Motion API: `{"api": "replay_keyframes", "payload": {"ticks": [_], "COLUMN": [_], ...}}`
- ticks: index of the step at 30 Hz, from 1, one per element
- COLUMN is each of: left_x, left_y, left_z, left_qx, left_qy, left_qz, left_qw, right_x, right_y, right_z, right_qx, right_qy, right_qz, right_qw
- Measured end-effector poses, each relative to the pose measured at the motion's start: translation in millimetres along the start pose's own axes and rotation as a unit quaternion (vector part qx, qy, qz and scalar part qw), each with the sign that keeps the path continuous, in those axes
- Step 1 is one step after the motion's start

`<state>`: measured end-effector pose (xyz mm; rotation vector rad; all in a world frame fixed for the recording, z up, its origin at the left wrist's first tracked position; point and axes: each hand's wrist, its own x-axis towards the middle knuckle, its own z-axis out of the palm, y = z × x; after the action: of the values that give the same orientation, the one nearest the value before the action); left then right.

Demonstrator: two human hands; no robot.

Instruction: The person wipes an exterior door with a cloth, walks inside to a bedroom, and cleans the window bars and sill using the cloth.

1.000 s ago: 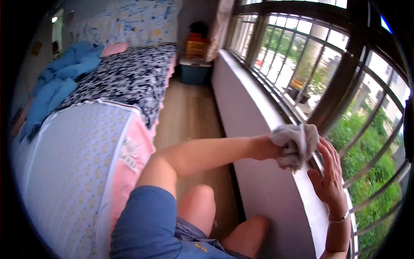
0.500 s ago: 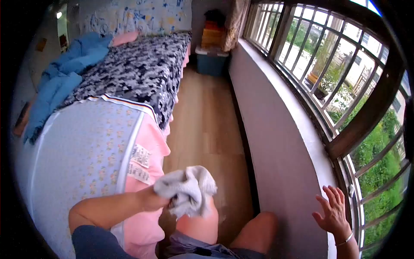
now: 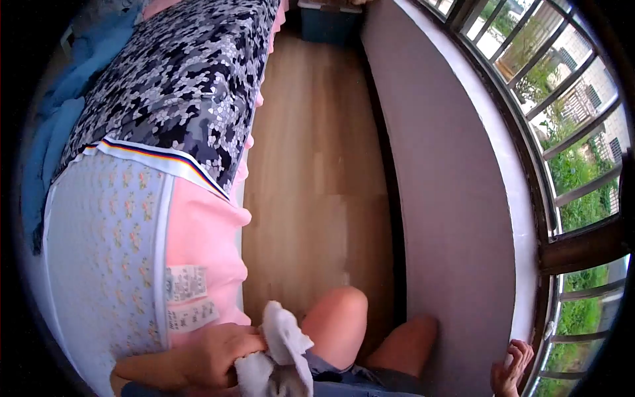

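My left hand [image 3: 221, 354] is closed around a crumpled whitish cloth [image 3: 281, 351] at the bottom, beside the bed's pink skirt [image 3: 202, 238]. Part of the cloth hangs loose by my knee. Down at the lower right, my right hand [image 3: 510, 370] rests at the white window sill [image 3: 516, 264], its fingers curled over the edge. Whether anything lies under those fingers is hidden.
On the left stands a bed with a dark patterned cover [image 3: 178, 79], a floral sheet [image 3: 106, 245] and a blue blanket [image 3: 56, 132]. Wooden floor [image 3: 311, 165] runs between bed and wall [image 3: 443, 172]. A lidded bin [image 3: 327, 25] sits at the far end; barred windows [image 3: 562, 99] line the right.
The view has tilted down. My left hand has moved with the cloth from the window to beside the bed. My right hand, raised with spread fingers before, is now lower with its fingers curled on the sill.
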<state>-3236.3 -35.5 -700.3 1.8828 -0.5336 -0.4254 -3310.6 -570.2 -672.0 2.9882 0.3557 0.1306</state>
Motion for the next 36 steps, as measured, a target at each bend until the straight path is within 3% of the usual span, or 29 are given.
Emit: {"api": "replay_keyframes", "payload": {"ticks": [1,2,4,6,8,12,16,18,19,22,24,26,28,30,31,33,34,36], "left_x": [8.0,5.8,-6.9,-10.9,-7.2,-4.8,-19.3,-23.7,-22.4,1.9,10.5,-4.1,-6.4,-18.7,-26.8,-44.2,-54.9,-69.9], "left_y": [5.1,5.4,-3.5,-19.1,-15.8,-16.2,-51.3,-76.1,-81.2,-67.7,-64.8,-91.3,14.4,71.1,93.3,124.2,140.0,157.6], "left_z": [-12.3,-14.8,-4.2,-4.3,-7.6,-17.8,-3.8,11.1,18.5,28.7,26.0,52.5,39.5,28.2,23.7,26.3,23.1,21.5], "left_qx": [-0.009,-0.016,0.019,-0.015,0.006,-0.157,-0.22,-0.376,-0.374,-0.505,-0.579,-0.731,-0.627,-0.673,-0.696,-0.725,-0.72,-0.651], "left_qy": [-0.094,-0.097,0.045,-0.013,0.018,-0.014,0.048,0.134,0.142,0.241,0.289,0.283,0.368,0.325,0.306,0.322,0.335,0.396], "left_qz": [-0.032,-0.032,0.05,0.029,0.044,-0.106,-0.124,-0.107,-0.097,-0.19,-0.246,-0.225,-0.217,-0.175,-0.162,-0.165,-0.152,-0.262], "left_qw": [0.995,0.995,0.998,0.999,0.999,0.982,0.967,0.911,0.911,0.807,0.722,0.579,0.651,0.641,0.629,0.586,0.588,0.592], "right_x": [-12.8,-3.7,2.5,-0.1,-1.9,-4.6,5.4,1.1,-4.9,0.7,22.3,35.7,45.8,62.6,67.9,81.8,86.1,95.3], "right_y": [13.3,3.2,-1.0,4.8,7.7,11.8,1.9,6.3,10.7,1.9,-17.4,-30.6,-43.6,-68.7,-73.9,-85.6,-86.7,-81.3], "right_z": [19.0,12.7,6.5,9.1,12.7,17.6,8.1,11.6,18.1,-1.8,-32.1,-51.3,-62.5,-79.0,-81.3,-72.4,-57.6,-10.7], "right_qx": [0.007,0.024,0.06,0.049,0.023,0.031,0.033,0.034,0.018,0.09,0.074,0.078,0.103,0.173,0.18,0.225,0.236,0.24], "right_qy": [0.009,0.013,-0.004,-0.014,-0.01,-0.005,-0.024,-0.034,-0.03,-0.084,-0.194,-0.173,-0.236,-0.285,-0.278,-0.289,-0.289,-0.282], "right_qz": [0.035,0.027,0.032,0.02,0.015,0.019,0.038,0.037,0.035,0.054,0.087,0.051,0.083,0.139,0.121,-0.118,-0.234,-0.453], "right_qw": [0.999,0.999,0.998,0.998,1.0,0.999,0.998,0.998,0.999,0.991,0.974,0.98,0.963,0.932,0.936,0.923,0.898,0.811]}}
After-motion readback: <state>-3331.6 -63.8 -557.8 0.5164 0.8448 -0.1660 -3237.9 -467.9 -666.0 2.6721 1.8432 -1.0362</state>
